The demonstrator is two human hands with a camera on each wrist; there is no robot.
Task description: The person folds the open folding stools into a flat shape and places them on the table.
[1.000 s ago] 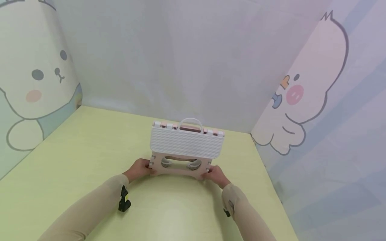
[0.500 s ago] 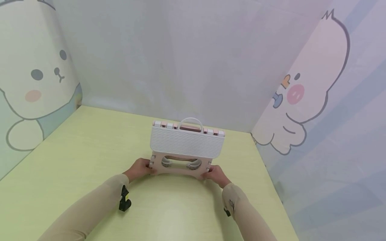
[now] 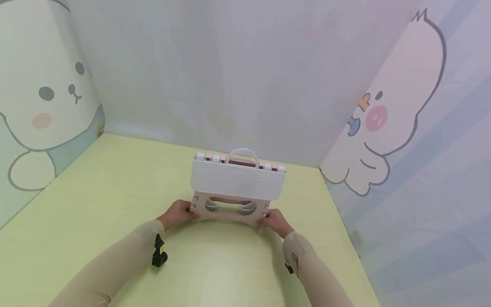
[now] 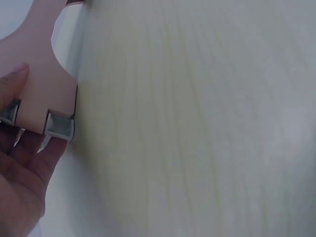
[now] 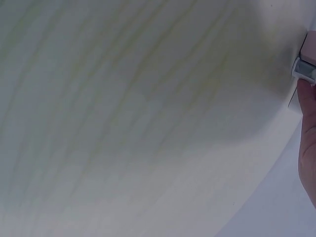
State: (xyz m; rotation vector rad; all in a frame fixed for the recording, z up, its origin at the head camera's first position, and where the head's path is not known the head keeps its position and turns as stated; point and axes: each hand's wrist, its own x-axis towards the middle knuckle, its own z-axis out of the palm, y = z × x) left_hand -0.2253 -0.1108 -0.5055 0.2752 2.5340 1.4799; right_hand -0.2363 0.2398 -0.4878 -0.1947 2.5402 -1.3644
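Note:
A folding stool [image 3: 238,179] with a white textured top, pink leg panels and a white carry handle stands mid-table in the head view. Its top flap hangs tilted toward me over the pink leg panel [image 3: 230,218], which has a cut-out. My left hand [image 3: 177,214] grips the panel's left end, thumb on the front face; in the left wrist view its fingers [image 4: 47,155] curl behind the hinged edge. At the panel's right end, my right hand [image 3: 277,222] holds the lower corner. Only part of that hand [image 5: 308,133] shows in the right wrist view, beside a grey hinge.
The pale yellow table [image 3: 134,170] spreads around the stool. A plain curtain-like wall [image 3: 215,85] rises behind it, and cartoon-printed walls stand at the left and right. Black wrist devices [image 3: 159,251] hang below the sleeves.
The head view has shifted very slightly. Both hands keep the same hold on the stool, which has not visibly moved.

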